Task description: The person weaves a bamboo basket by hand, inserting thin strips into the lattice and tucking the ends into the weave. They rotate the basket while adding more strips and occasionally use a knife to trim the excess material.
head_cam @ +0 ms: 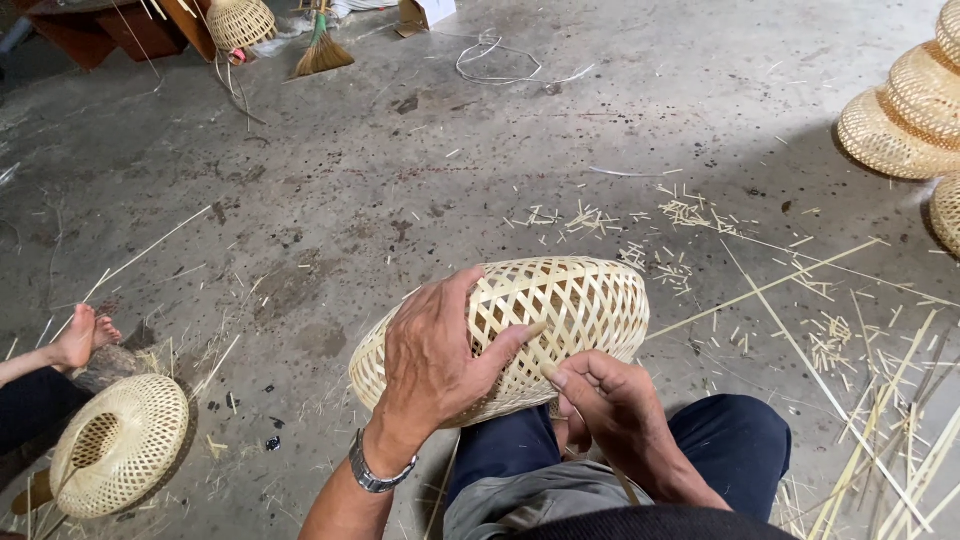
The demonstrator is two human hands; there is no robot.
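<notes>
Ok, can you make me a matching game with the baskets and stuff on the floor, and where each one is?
Things:
1. Pale woven bamboo basket on the knees
2. Round woven bamboo basket with a hole
3. Stack of woven bamboo baskets
4. Straw broom

Places:
A. Top edge, left of centre
B. Under both hands
C. Bottom left, beside a bare foot
D. Right edge

Pairs: 1-B, 2-C, 3-D, 4-A

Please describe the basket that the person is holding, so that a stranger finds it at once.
On the concrete floor, look above the person's knees. The open-lattice bamboo basket lies sideways between the left hand and right hand. Unlike the other baskets, it is off the floor.
</notes>
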